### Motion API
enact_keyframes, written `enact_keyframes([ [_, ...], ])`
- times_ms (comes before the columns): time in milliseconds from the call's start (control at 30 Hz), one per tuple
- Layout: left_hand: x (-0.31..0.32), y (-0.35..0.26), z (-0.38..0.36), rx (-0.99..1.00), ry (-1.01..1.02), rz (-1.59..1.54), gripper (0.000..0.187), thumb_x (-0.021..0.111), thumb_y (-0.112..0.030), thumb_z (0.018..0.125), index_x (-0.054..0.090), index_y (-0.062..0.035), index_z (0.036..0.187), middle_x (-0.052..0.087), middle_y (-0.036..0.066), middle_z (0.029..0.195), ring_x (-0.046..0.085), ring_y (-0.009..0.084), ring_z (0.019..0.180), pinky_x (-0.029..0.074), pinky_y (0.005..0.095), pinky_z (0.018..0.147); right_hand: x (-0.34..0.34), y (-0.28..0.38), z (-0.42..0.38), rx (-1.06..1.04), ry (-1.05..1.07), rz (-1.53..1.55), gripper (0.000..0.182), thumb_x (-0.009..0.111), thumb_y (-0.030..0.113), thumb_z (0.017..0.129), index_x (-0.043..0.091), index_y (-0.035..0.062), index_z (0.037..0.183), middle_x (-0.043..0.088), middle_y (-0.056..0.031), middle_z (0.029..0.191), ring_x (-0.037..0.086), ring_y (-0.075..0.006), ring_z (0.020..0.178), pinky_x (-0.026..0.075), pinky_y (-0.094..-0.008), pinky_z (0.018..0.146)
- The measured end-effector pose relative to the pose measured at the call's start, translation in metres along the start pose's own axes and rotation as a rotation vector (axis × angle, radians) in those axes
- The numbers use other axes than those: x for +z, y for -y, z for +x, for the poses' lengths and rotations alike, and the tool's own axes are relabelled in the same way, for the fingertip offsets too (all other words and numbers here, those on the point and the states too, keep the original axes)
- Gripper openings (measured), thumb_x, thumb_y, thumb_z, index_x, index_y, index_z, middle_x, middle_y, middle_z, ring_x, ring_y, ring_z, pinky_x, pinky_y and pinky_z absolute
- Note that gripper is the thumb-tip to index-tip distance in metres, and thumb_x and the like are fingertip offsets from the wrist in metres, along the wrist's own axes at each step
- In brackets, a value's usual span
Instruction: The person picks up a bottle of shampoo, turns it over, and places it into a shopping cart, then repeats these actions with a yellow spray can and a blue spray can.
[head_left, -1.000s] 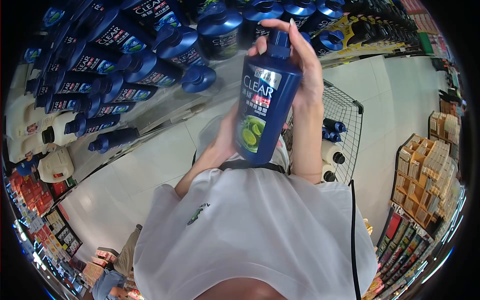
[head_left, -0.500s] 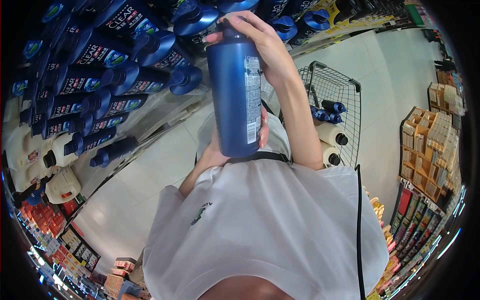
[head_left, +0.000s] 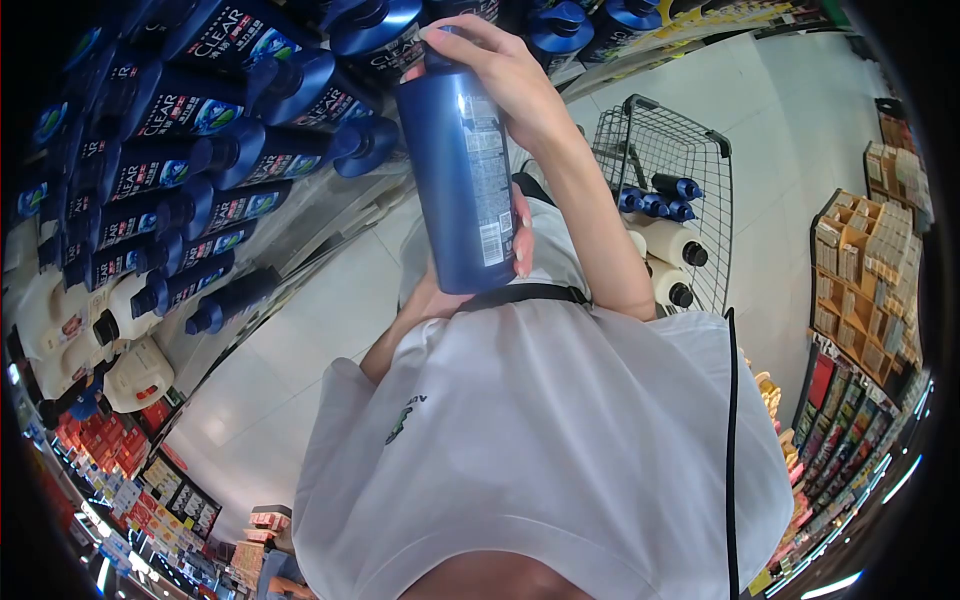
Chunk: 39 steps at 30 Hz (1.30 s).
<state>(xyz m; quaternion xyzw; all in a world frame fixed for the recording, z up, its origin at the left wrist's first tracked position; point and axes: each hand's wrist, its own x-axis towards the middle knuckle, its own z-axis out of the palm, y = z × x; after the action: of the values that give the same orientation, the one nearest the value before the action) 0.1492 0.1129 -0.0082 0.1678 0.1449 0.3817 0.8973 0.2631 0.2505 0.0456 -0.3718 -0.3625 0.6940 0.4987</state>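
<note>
A blue shampoo bottle is held up in front of my chest, its back label and barcode facing me and its top leaning a little to the left. My right hand is closed over its dark cap end. From behind and below, my left hand wraps the lower part, with fingertips showing at the label side; its palm is hidden by the bottle. Just beyond, similar blue CLEAR pump bottles stand in rows on the shelf to the left and ahead.
A wire shopping cart to my right holds small blue bottles and cream-coloured bottles with black caps. Cream jugs sit at the shelf's near left end. A wooden display rack stands farther right.
The bottle has tipped slightly, its top going left and its base coming up a little. Both hands keep their hold, and the whole view has shifted slightly.
</note>
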Motion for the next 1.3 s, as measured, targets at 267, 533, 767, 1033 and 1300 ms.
enact_keyframes([
  [267, -0.002, -0.001, 0.000, -0.049, -0.054, 0.010, 0.063, 0.046, -0.061, 0.095, 0.054, 0.0017, 0.098, 0.062, 0.015, 0.071, 0.064, 0.0250, 0.058, 0.055, 0.0340, 0.057, -0.004, 0.001, -0.004, 0.032, -0.051, -0.075, 0.027, 0.065, 0.022, 0.098, 0.064, 0.0026, 0.116, 0.074, -0.0148, 0.093, 0.072, -0.0184, 0.087, 0.057, -0.0283, 0.079],
  [533, -0.009, -0.003, -0.002, -0.119, -0.047, 0.015, 0.070, 0.044, -0.063, 0.095, 0.055, 0.0053, 0.105, 0.066, 0.018, 0.079, 0.066, 0.0271, 0.062, 0.055, 0.0330, 0.058, -0.006, 0.003, -0.009, -0.044, -0.138, -0.223, 0.035, 0.074, 0.030, 0.092, 0.067, 0.0019, 0.112, 0.074, -0.0107, 0.082, 0.071, -0.0134, 0.074, 0.054, -0.0261, 0.068],
  [767, -0.019, -0.001, -0.003, -0.100, -0.059, 0.289, 0.073, 0.044, -0.064, 0.095, 0.056, 0.0072, 0.110, 0.068, 0.019, 0.085, 0.070, 0.0274, 0.076, 0.056, 0.0332, 0.062, -0.015, 0.006, -0.015, -0.066, -0.192, -0.529, 0.031, 0.070, 0.028, 0.095, 0.067, 0.0058, 0.118, 0.075, -0.0104, 0.091, 0.072, -0.0143, 0.082, 0.055, -0.0261, 0.076],
  [1033, -0.023, -0.026, 0.004, -0.133, 0.035, -0.250, 0.094, 0.030, -0.074, 0.095, 0.044, 0.0085, 0.139, 0.062, 0.034, 0.109, 0.070, 0.0438, 0.082, 0.060, 0.0429, 0.052, -0.012, 0.051, -0.041, -0.220, -0.447, -0.080, 0.046, 0.073, 0.014, 0.093, 0.056, 0.0009, 0.134, 0.070, -0.0057, 0.090, 0.068, -0.0114, 0.079, 0.053, -0.0233, 0.070],
  [1300, 0.005, -0.040, -0.008, 0.170, -0.166, -0.085, 0.092, 0.034, -0.072, 0.096, 0.032, 0.0013, 0.152, 0.056, 0.026, 0.135, 0.068, 0.0406, 0.096, 0.055, 0.0436, 0.040, -0.076, 0.061, -0.088, -0.157, -0.518, -0.057, 0.038, 0.075, 0.020, 0.090, 0.068, -0.0064, 0.116, 0.074, -0.0173, 0.099, 0.072, -0.0178, 0.084, 0.056, -0.0274, 0.078],
])
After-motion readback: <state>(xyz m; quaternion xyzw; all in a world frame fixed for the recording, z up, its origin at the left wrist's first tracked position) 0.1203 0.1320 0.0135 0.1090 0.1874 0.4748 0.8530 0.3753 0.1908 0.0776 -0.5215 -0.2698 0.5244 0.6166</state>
